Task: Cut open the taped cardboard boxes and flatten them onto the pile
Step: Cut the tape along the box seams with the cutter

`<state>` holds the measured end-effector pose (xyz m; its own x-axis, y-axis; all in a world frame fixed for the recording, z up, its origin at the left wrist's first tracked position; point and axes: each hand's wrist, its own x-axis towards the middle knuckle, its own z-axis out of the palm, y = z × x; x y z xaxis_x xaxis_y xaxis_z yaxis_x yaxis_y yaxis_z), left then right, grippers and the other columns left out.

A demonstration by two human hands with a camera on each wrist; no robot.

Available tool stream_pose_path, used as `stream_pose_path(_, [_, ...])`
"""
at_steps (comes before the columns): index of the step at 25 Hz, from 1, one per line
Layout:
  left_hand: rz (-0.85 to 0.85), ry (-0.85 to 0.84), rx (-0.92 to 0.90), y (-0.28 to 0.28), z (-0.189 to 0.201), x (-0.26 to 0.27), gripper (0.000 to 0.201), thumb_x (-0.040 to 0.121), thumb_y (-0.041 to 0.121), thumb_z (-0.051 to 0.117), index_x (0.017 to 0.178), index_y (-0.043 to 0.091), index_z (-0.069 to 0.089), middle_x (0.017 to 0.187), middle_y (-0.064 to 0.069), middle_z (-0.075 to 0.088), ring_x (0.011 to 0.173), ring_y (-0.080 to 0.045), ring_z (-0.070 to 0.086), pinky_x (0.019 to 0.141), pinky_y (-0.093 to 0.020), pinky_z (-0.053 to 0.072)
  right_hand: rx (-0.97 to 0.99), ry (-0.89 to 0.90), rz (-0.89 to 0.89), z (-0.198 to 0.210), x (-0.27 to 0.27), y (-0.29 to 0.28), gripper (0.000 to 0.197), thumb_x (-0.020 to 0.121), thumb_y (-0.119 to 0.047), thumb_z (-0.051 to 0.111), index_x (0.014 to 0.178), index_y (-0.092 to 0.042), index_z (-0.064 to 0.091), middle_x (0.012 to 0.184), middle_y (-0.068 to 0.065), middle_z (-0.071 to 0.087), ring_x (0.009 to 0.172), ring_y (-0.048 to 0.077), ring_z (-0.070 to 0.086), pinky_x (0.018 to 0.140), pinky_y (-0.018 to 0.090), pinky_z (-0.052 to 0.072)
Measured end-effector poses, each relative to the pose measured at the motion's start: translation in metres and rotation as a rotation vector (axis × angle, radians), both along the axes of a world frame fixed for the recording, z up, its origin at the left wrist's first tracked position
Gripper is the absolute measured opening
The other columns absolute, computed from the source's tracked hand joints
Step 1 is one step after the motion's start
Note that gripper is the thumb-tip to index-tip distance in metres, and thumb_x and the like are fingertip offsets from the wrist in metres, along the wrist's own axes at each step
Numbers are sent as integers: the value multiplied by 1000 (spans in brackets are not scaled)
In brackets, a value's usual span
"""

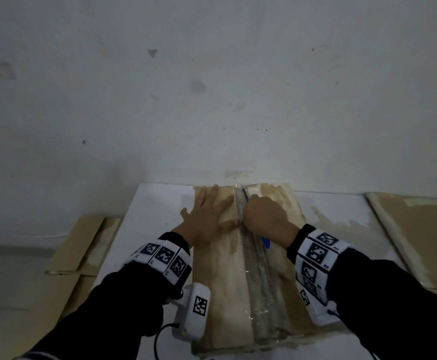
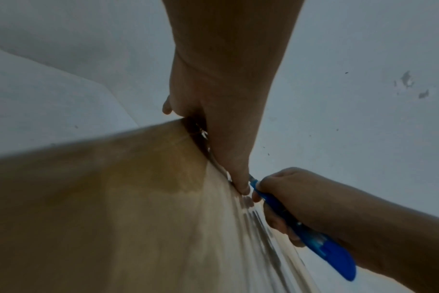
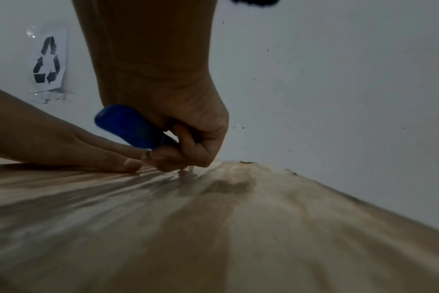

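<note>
A tan cardboard box (image 1: 222, 276), its matte top stained darker in patches, lies on my white tabletop (image 1: 157, 203) and reaches its far edge by the wall. A glossy, wrinkled strip of clear tape (image 1: 257, 268) runs down the box's middle seam. My left hand (image 1: 207, 216) lies flat on the box left of the seam, fingers straight and spread, thumb beside the tape. My right hand (image 1: 265, 216) is fisted around a smooth blue plastic utility knife (image 2: 313, 237), fingers curled tight on the handle, tip on the tape near the far end. Flattened cardboard (image 1: 420, 237) lies along the tabletop's right edge.
</note>
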<state>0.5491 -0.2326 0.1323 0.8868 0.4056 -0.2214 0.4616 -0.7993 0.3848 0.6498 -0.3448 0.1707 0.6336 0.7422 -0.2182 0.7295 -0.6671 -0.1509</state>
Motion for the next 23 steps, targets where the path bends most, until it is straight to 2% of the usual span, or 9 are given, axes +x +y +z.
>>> stream_pose_path(2, [-24, -35, 2, 3, -9, 0, 90, 74, 85, 27, 150, 39, 8, 159, -5, -16, 143, -29, -22, 114, -60, 2, -1, -41, -2, 6, -4, 3, 18, 95, -8, 40, 105, -1, 53, 117, 16, 56, 103, 29, 58, 68, 29, 40])
stream_pose_path(4, [-23, -37, 1, 6, -14, 0, 95, 69, 91, 22, 149, 43, 7, 159, -4, -16, 143, -28, -22, 111, -64, 9, -27, -83, 13, 8, -5, 10, 24, 94, -7, 41, 112, 0, 55, 119, 16, 57, 108, 30, 57, 76, 31, 43])
stream_pose_path(8, [-48, -15, 31, 2, -5, 0, 68, 89, 66, 35, 148, 46, 7, 158, -6, -18, 143, -30, -23, 109, -64, 8, -66, -90, 22, 4, -5, 21, 20, 92, -7, 42, 99, -4, 61, 114, 14, 60, 105, 29, 60, 70, 29, 39])
stream_pose_path(10, [-64, -21, 47, 2, -3, -1, 66, 92, 59, 38, 148, 44, 8, 158, -9, -18, 142, -33, -24, 112, -60, 5, -82, -85, 26, 3, -5, 24, 16, 91, -8, 44, 86, -5, 59, 110, 14, 62, 101, 28, 61, 67, 29, 38])
stream_pose_path(13, [-88, -23, 64, 3, -4, -1, 66, 93, 57, 38, 149, 41, 7, 157, -13, -18, 141, -36, -24, 114, -52, -2, -94, -62, 25, 1, -2, 29, 16, 88, -10, 46, 89, -3, 60, 97, 12, 60, 89, 28, 61, 59, 28, 36])
stream_pose_path(16, [-80, -18, 36, 3, -6, -1, 66, 93, 59, 37, 149, 43, 6, 158, -10, -19, 142, -34, -25, 113, -57, 3, -128, -31, 15, 0, 0, 30, 28, 88, -12, 47, 61, -10, 38, 81, 8, 50, 64, 21, 48, 50, 25, 30])
stream_pose_path(20, [-83, -3, 52, 3, -5, -1, 65, 93, 59, 36, 149, 43, 6, 158, -10, -19, 142, -34, -24, 112, -58, 4, -96, 0, -29, 3, 1, 27, 31, 89, -13, 46, 63, -13, 30, 72, 5, 42, 60, 20, 41, 53, 26, 31])
stream_pose_path(21, [-79, -2, 48, 3, -4, -1, 65, 93, 59, 35, 149, 43, 6, 157, -10, -19, 142, -34, -24, 112, -58, 3, -93, 5, -43, 4, 0, 25, 29, 89, -13, 46, 63, -13, 32, 70, 5, 41, 59, 18, 41, 51, 25, 30])
stream_pose_path(23, [-73, 5, 32, 1, -1, -1, 65, 93, 59, 35, 149, 43, 7, 158, -9, -20, 142, -34, -24, 112, -58, 4, -108, -5, -25, 3, -1, 24, 17, 90, -13, 45, 75, -6, 48, 85, 9, 55, 75, 22, 56, 56, 26, 34])
